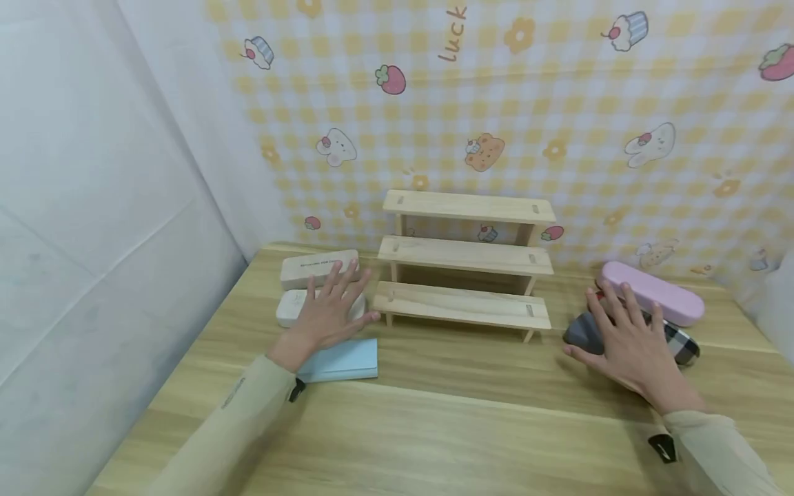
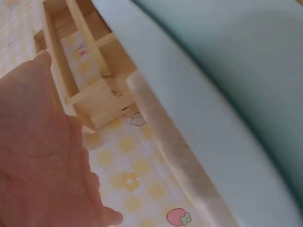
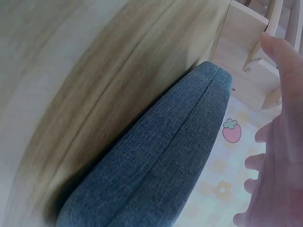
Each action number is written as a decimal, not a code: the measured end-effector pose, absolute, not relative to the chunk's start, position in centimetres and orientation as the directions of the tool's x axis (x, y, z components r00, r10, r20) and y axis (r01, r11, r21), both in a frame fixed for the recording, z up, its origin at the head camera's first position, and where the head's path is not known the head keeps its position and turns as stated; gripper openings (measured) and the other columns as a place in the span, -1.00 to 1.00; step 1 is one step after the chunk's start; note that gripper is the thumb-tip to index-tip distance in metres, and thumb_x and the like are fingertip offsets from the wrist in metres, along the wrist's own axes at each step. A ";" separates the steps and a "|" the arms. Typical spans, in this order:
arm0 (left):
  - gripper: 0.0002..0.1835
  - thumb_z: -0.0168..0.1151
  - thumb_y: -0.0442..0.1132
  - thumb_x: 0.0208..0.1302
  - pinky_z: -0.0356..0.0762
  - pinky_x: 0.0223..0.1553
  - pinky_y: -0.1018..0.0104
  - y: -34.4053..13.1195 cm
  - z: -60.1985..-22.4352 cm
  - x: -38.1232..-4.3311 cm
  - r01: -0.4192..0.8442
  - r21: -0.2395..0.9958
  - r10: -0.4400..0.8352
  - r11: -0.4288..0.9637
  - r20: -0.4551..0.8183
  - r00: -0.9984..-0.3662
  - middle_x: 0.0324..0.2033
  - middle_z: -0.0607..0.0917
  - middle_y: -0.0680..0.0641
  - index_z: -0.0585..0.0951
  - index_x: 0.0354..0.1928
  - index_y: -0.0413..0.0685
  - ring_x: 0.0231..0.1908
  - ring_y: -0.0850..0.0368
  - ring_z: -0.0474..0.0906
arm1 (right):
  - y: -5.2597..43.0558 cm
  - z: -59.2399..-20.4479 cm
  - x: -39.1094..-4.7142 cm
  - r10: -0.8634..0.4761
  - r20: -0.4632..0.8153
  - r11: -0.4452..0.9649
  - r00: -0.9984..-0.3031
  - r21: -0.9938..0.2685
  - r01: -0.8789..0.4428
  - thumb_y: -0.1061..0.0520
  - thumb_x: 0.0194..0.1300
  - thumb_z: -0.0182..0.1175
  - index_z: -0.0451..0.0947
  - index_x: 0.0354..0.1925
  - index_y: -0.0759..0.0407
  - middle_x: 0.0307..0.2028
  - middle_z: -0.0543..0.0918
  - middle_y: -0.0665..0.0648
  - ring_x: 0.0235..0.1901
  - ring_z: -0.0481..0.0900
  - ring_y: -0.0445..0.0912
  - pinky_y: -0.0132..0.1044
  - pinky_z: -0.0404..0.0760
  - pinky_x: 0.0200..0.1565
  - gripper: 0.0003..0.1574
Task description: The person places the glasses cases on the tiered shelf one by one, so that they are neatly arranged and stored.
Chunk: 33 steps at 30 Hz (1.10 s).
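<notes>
Here, the empty right hand (image 1: 634,346) is hovering wide over the grey case (image 1: 583,333), its length pointing toward the rack (image 1: 465,255).

Wood-grain table (image 1: 446,434), 1 yellow-and-white checked backdrop (image 1: 428,117) behind, plain white sheeting (image 1: 80,151) at left.

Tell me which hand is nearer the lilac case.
The right hand: it is close in front of the lilac case, while the left hand is away beyond the wooden shelf.
</notes>
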<state>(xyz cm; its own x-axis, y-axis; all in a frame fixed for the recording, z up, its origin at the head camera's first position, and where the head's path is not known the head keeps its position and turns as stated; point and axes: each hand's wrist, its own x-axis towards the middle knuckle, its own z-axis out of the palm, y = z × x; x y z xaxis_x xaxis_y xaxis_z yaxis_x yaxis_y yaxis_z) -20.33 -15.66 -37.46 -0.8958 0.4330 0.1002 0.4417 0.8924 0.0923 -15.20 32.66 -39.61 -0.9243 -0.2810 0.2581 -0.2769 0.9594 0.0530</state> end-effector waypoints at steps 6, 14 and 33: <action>-0.16 -0.25 0.38 0.29 -0.34 0.17 -0.41 -15.3 -36.9 -19.7 0.416 0.167 0.412 0.894 0.057 -0.909 0.44 -0.24 -0.06 -0.16 0.47 0.17 0.39 -0.05 -0.46 | 32.9 -39.6 -15.1 -0.259 0.246 0.965 -0.934 0.024 -0.261 -0.50 0.05 0.11 -0.23 0.46 0.16 0.44 -0.33 0.23 0.37 -0.43 0.20 0.43 -0.38 0.12 0.34; -0.19 -0.23 0.27 0.36 -0.32 0.14 -0.44 -13.9 -35.8 -18.7 0.399 0.331 0.405 0.855 0.053 -0.913 0.43 -0.30 -0.12 -0.18 0.47 0.03 0.38 -0.08 -0.50 | 33.7 -39.3 -15.3 -0.255 0.239 0.963 -0.937 -0.023 -0.268 -0.47 0.06 0.14 -0.30 0.46 0.12 0.44 -0.34 0.21 0.37 -0.49 0.18 0.43 -0.41 0.11 0.34; -0.03 -0.26 0.41 0.26 -0.30 0.32 -0.08 -7.7 -37.5 -18.2 0.318 0.324 0.379 0.891 -0.147 -0.914 0.42 -0.28 -0.19 -0.19 0.45 -0.11 0.39 -0.09 -0.42 | 34.8 -38.7 -15.7 -0.241 0.287 0.942 -0.927 -0.161 -0.295 -0.31 0.12 0.20 -0.26 0.47 0.06 0.40 -0.15 0.39 0.37 -0.40 0.23 0.34 -0.50 0.15 0.24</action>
<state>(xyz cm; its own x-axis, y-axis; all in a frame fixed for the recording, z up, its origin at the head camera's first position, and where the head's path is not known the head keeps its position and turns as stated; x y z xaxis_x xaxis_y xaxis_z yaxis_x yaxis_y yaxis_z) -18.17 -7.68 -37.51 -0.9135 0.3793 -0.1471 0.3176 0.8910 0.3244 -15.70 34.77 -38.66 -0.9270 -0.2411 0.2872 -0.2948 0.9419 -0.1608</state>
